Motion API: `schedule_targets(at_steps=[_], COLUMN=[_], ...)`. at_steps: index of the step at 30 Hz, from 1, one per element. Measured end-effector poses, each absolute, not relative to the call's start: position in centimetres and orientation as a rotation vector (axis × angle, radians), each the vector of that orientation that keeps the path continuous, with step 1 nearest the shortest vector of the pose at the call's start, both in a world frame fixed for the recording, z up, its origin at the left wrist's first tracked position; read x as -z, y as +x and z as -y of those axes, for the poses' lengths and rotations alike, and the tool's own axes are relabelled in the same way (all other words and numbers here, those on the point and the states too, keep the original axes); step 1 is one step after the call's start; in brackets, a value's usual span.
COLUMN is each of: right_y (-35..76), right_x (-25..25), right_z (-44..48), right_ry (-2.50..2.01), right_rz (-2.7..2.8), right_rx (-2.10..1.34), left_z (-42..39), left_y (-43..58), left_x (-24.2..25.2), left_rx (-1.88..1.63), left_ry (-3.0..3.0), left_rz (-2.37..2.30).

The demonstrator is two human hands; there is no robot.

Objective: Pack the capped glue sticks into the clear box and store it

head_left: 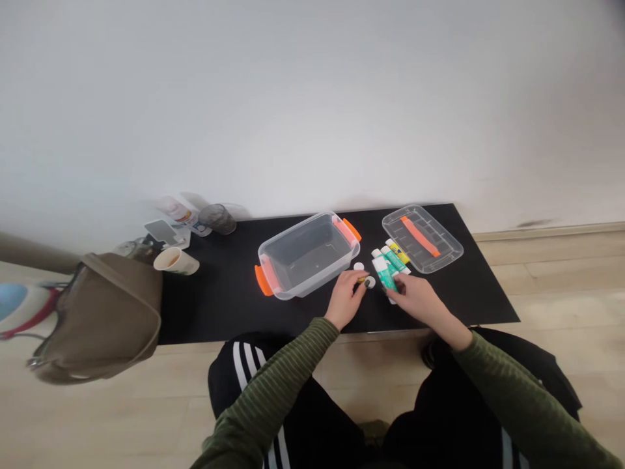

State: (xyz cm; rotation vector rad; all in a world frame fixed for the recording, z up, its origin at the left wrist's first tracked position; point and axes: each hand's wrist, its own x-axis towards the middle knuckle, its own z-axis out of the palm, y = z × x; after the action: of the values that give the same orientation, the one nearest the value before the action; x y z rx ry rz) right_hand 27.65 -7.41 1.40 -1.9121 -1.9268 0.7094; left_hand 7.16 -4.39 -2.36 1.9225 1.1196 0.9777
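Note:
My left hand (pixel 346 296) is at the near right corner of a clear plastic box (pixel 312 283) with orange clips. Its fingers are closed on a small tube with a white cap (pixel 370 282) and a bit of yellow, mostly hidden by them. Another white cap (pixel 359 266) shows just beyond those fingers. To the right, my right hand (pixel 420 299) pinches the near end of a green and white glue stick (pixel 385 273). Beside that stick lie more green glue sticks (pixel 396 258) and a yellow one (pixel 398 251). The box appears empty inside.
The box's clear lid (pixel 446 241) with an orange handle lies at the right of the black table (pixel 219 299). On the left stand a paper cup (pixel 180 262) with drink, a dark glass (pixel 218 219), a white bottle (pixel 180 213) and a brown bag (pixel 107 312).

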Motion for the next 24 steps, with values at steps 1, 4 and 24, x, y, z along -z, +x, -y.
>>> schedule_targets(at_steps=[1, 4, 24], right_y=[27.8, 27.6, 25.1], right_x=[-1.2, -0.7, 0.8], right_z=[7.1, 6.3, 5.8], right_ry=[-1.966, -2.094, -2.14], right_rz=[1.928, 1.978, 2.233], right_rx=[-0.629, -0.456, -0.27], left_z=[4.4, 4.5, 5.2], left_y=[7.4, 8.0, 7.2], left_x=[2.6, 3.3, 3.8], left_rx=[-0.928, -0.743, -0.651], left_ry=[2.085, 2.466, 2.628], left_rz=[-1.11, -1.127, -1.228])
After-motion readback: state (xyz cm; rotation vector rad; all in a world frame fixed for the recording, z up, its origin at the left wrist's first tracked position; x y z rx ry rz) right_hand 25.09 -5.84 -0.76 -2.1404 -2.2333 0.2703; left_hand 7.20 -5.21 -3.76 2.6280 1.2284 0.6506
